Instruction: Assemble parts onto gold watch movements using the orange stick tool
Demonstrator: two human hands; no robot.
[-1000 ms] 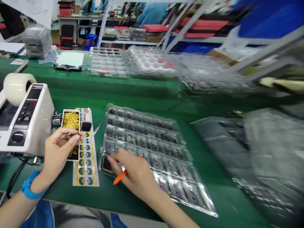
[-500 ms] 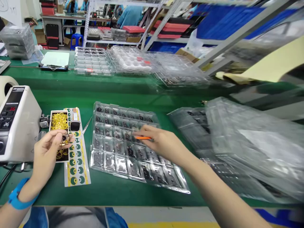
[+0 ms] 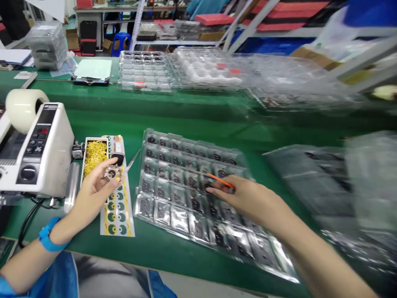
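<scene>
My left hand (image 3: 94,188) pinches a small round part (image 3: 111,174) with gold contacts, held above a sticker strip (image 3: 117,207) of green and yellow dots. My right hand (image 3: 248,198) grips an orange stick tool (image 3: 221,181) and rests on a clear blister tray (image 3: 173,165) whose pockets hold several small dark parts. A small box of yellow rings (image 3: 94,154) lies just beyond my left hand.
A white tape dispenser machine (image 3: 34,151) with a tape roll (image 3: 23,108) stands at the left. Metal tweezers (image 3: 132,160) lie beside the tray. Stacks of clear trays (image 3: 145,70) line the far side. More blurred plastic trays (image 3: 335,190) lie at the right.
My right hand has slid a little to the right across the tray with the orange tool. My left hand still holds the round part; the view has swung.
</scene>
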